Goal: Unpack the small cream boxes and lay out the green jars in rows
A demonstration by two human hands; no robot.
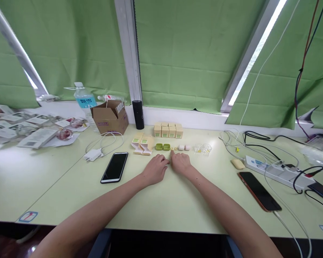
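My left hand rests on the table with loosely bent fingers, a gap between thumb and index finger and nothing visible in it. Beside it, my right hand is folded apart from its index finger, which reaches forward to the small yellow pieces and seems to touch one. Left of these pieces are two green containers; two pale pink rounded pieces sit to the right. Farther right stand two clear cups with small yellow bits. Opened cardboard boxes lie left of the green containers.
Several small boxes stand behind the row. A phone, a white charger, a carton and a black cylinder are leftward. To the right lie another phone, a power strip and tangled cables.
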